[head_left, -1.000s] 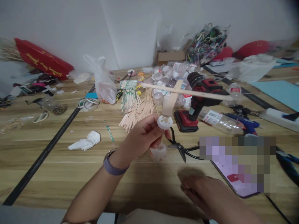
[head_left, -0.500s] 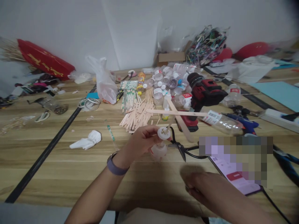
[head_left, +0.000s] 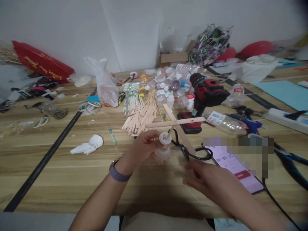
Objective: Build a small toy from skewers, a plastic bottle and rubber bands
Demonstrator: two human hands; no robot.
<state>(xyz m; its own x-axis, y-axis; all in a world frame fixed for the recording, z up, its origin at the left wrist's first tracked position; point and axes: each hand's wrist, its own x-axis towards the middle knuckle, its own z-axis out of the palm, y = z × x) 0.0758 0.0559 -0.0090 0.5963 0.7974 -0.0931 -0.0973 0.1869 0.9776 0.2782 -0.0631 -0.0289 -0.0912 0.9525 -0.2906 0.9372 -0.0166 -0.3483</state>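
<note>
Wooden crossed blades (head_left: 175, 122) sit above the white disc (head_left: 165, 138) our left hand (head_left: 144, 145) pinches over the table (head_left: 72, 179). Our blurred right hand (head_left: 202, 176) is near the scissors (head_left: 184, 152), its grip unclear to us; beyond are loose sticks (head_left: 139, 119) and a drill (head_left: 209, 91).

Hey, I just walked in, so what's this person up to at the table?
The person's left hand grips a small white disc, with two crossed wooden sticks on a thin stem above it. The right hand is at the near side of the scissors, blurred, so I can't tell whether it holds anything. A red and black drill and a pile of flat sticks sit farther back, and a phone lies to the right.
</note>
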